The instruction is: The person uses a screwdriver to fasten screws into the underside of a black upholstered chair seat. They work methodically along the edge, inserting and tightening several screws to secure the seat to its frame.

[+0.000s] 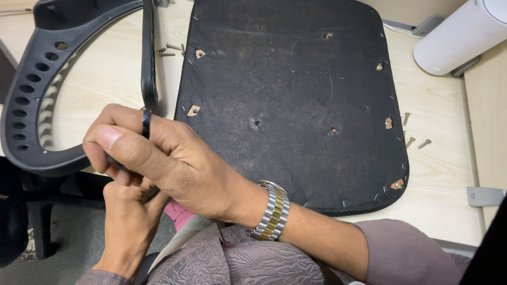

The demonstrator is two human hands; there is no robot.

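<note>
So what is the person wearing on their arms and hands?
Both hands are bare, no gloves. The right hand has a metal link wristwatch in silver and gold tones on its wrist, with a dull mauve sleeve pushed up the forearm. The left hand shows only a crinkled mauve cuff at the wrist.

Black armrest (37, 89), curved w/ holes; overhangs desk edge.

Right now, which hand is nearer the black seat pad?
Right. Right hand, pinching a black part, is just left of the seat pad; left hand is lower, farther off.
</note>
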